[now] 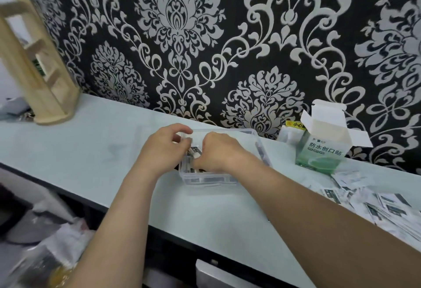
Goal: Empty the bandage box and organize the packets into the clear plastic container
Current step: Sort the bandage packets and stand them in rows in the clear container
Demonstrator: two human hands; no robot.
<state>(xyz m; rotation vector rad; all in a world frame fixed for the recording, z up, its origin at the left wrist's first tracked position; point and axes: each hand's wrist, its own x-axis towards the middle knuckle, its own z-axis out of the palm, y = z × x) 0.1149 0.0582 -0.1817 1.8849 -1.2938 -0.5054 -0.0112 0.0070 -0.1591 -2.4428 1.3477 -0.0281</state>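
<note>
The clear plastic container [209,179] sits mid-counter with several black-and-white bandage packets [194,151] inside. Both hands reach into it. My left hand [163,148] is at its left rim, fingers curled over the packets. My right hand [218,151] is inside the container, pinching packets against the left hand. The green-and-white bandage box [323,148] stands upright to the right with its top flaps open. A loose pile of packets [376,203] lies on the counter at the right, partly behind my right forearm.
A pale wooden rack [38,78] stands at the back left of the light counter [91,151]. A small white packet with a yellow label [290,131] leans against the patterned wall behind the box. Bags and clutter [41,242] sit below the counter's front edge.
</note>
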